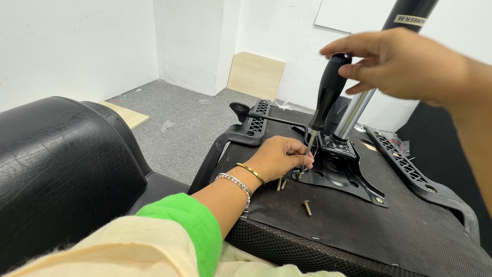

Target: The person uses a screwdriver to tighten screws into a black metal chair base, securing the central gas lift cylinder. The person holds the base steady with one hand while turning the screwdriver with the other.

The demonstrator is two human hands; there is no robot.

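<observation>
Black screwdriver handle (328,87), black metal plate (342,177), green sleeve cuff (184,225), grey carpet (179,128).

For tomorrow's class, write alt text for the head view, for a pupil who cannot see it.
A left hand steadies a screw at a black metal plate on an upturned chair seat, while the right hand tops a black-handled screwdriver. Loose bolts lie beside the plate.
</observation>
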